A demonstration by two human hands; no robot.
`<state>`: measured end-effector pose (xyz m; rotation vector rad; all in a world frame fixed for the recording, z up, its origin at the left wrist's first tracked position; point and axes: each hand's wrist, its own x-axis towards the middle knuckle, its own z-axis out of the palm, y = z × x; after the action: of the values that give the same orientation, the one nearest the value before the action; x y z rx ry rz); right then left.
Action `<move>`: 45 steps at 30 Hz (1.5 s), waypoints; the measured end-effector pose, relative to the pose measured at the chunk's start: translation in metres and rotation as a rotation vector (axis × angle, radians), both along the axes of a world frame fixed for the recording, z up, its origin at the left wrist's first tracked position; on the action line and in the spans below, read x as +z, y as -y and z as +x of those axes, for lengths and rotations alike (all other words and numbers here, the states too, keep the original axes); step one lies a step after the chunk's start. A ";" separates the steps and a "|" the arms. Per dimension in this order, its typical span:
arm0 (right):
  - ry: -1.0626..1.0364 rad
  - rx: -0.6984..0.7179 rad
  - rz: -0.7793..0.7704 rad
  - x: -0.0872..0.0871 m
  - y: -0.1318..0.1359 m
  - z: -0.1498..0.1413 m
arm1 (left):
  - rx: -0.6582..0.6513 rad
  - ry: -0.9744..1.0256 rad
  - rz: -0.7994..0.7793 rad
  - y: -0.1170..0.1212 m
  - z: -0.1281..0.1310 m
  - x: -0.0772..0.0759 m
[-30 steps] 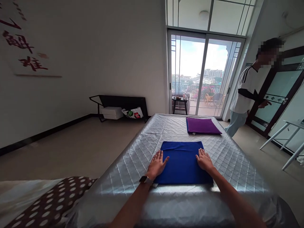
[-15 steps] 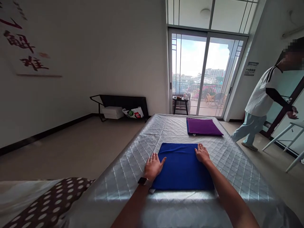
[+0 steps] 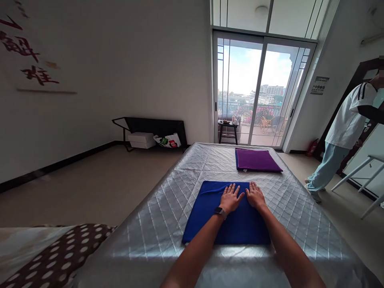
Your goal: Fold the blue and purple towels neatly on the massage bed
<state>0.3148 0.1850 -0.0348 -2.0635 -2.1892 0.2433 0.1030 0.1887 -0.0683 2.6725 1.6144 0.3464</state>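
Observation:
A flat blue folded cloth (image 3: 201,220) lies in front of me on the silver quilted cover (image 3: 156,212) of a table or bed. My left hand (image 3: 231,198), with a dark watch at the wrist, rests palm down on the cloth near its far middle, fingers spread. Flat on the cloth's far right corner is my right hand (image 3: 255,195), its fingers stretched out. A shallow crease runs across the far left part of the cloth. Beyond it lies a purple folded piece (image 3: 258,160) with a blue edge underneath.
On the right a person (image 3: 348,120) in a white top stands by a pale stool (image 3: 364,172). Against the left wall is a black folded frame (image 3: 154,125) with a white box (image 3: 141,140). Brown polka-dot fabric (image 3: 63,252) lies at lower left. Glass sliding doors (image 3: 260,92) stand behind.
My left hand has slid right, from the cloth's left edge to its far middle, close to my right hand. The right hand stays put. The person has moved farther right.

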 end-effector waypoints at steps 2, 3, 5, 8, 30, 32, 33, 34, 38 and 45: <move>-0.014 -0.006 -0.005 0.002 0.001 -0.001 | 0.116 -0.001 -0.030 -0.002 -0.019 0.001; -0.019 -0.007 -0.008 0.003 0.002 -0.001 | 0.181 -0.002 -0.045 -0.002 -0.031 0.001; -0.026 -0.009 -0.013 0.006 0.004 -0.002 | 0.306 -0.007 -0.079 0.001 -0.055 0.004; -0.031 -0.015 -0.020 0.011 0.007 -0.003 | 0.453 -0.015 -0.127 0.009 -0.085 0.009; -0.018 0.000 0.001 0.006 0.005 -0.001 | 0.100 0.028 -0.055 0.009 0.075 0.021; -0.013 0.009 -0.001 0.004 0.004 0.000 | 0.093 0.032 -0.053 0.010 0.082 0.017; -0.016 0.003 0.000 0.003 0.004 0.000 | 0.105 0.032 -0.054 0.010 0.078 0.015; -0.021 -0.008 0.002 0.003 0.003 -0.001 | 0.126 0.031 -0.055 0.010 0.071 0.015; -0.042 -0.032 0.000 0.006 0.005 -0.004 | 0.285 0.021 -0.058 0.007 0.010 0.016; -0.028 -0.029 -0.026 0.013 0.007 -0.005 | 0.502 -0.006 -0.061 0.011 -0.073 0.016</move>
<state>0.3094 0.1775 -0.0214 -2.0914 -2.1497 0.2972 0.0299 0.1781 -0.0527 2.1927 2.2419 0.2792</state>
